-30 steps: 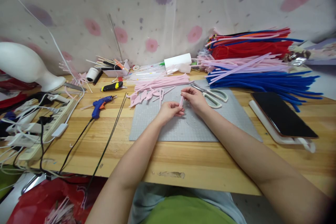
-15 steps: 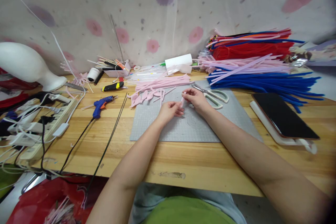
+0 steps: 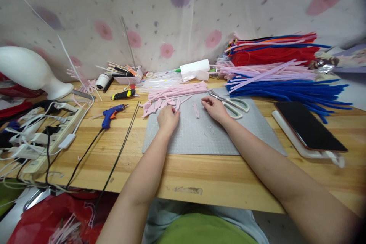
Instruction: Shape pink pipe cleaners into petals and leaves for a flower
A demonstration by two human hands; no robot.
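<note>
My left hand (image 3: 168,119) is over the left part of the grey cutting mat (image 3: 211,141), its fingers closed at a short pink pipe cleaner piece (image 3: 178,103); the fingertips are partly hidden. A folded pink pipe cleaner (image 3: 196,111) lies by itself on the mat between my hands. To its right, my right hand (image 3: 214,109) rests with loosely bent fingers and holds nothing. Scissors with pale green-and-white handles (image 3: 236,108) lie just beyond that hand. Several bent pink pipe cleaner shapes (image 3: 148,108) lie at the mat's upper left corner.
Pink pipe cleaners (image 3: 177,89) lie behind the mat, with blue bundles (image 3: 286,90) and red bundles (image 3: 274,56) at the back right. A blue glue gun (image 3: 108,116), thin dark rods (image 3: 122,145) and a power strip (image 3: 54,141) are on the left. A phone (image 3: 310,126) lies right.
The folded pink pipe cleaner, held between both hands before, now lies on the mat. My left hand has moved left to the short pink pieces; my right hand has stayed nearly in place.
</note>
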